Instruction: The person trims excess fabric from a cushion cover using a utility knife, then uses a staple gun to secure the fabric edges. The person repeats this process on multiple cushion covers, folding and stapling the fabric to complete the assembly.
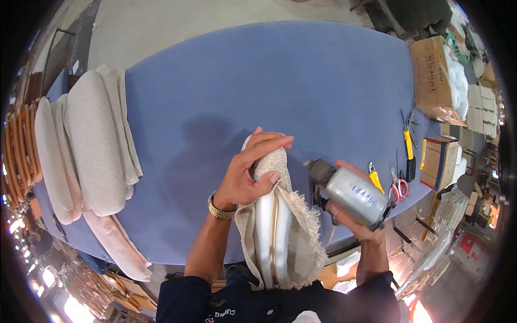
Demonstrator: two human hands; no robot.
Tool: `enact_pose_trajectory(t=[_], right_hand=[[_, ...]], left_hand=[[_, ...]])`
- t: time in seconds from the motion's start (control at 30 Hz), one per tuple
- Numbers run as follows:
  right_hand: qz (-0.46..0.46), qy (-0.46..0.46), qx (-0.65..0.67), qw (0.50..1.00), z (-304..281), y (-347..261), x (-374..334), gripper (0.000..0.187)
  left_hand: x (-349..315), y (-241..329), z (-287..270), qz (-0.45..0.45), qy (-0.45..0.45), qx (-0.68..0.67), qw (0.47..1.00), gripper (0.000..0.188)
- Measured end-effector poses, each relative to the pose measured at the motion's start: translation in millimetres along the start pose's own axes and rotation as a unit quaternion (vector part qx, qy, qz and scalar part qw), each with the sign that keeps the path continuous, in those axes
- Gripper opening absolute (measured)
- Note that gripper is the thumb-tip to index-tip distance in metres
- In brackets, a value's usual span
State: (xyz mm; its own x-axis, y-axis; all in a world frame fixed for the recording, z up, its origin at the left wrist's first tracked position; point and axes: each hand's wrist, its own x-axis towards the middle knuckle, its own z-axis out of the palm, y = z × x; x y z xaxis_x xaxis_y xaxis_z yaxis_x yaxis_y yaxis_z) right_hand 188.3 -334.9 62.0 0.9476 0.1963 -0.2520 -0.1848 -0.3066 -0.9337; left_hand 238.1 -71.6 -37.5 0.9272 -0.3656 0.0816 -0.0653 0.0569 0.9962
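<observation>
A narrow padded piece with white foam [263, 231] and a thin brown strip along its middle stands on edge close to my body. Beige woven fabric [308, 237] with a frayed edge drapes round it and covers its far end. My left hand [249, 169] grips that far end, thumb pressing the fabric's edge and fingers over the top. To the right, my right hand [353, 222] is wrapped round a grey metal staple gun [360, 195], held above the blue table and apart from the padded piece. Its nose points to the upper left and is slightly blurred.
Beige fabric-covered pads [94, 142] are stacked on the left of the blue table [301, 81]. Curved brown frames [22, 156] stand beyond them. At right lie red-handled scissors [399, 188], yellow-handled pliers [375, 176], a cardboard box [430, 75] and a smaller box [437, 161].
</observation>
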Motion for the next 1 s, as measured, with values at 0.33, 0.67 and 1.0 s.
enact_pose_trajectory(t=[0.33,0.67,1.0], right_hand=[[-0.030,-0.129,-0.098,0.986,12.8,-33.8,29.2,0.074],[-0.021,-0.296,-0.169,0.940,-2.5,-64.2,70.7,0.093],[-0.011,-0.279,-0.202,0.939,-4.7,-54.0,49.9,0.104]], left_hand=[[-0.6,-1.5,-2.2,0.019,0.002,0.006,1.000,0.064],[5.2,-9.0,-2.1,0.040,0.002,0.016,0.999,0.065],[4.6,-5.4,3.9,0.032,0.020,0.033,0.999,0.070]])
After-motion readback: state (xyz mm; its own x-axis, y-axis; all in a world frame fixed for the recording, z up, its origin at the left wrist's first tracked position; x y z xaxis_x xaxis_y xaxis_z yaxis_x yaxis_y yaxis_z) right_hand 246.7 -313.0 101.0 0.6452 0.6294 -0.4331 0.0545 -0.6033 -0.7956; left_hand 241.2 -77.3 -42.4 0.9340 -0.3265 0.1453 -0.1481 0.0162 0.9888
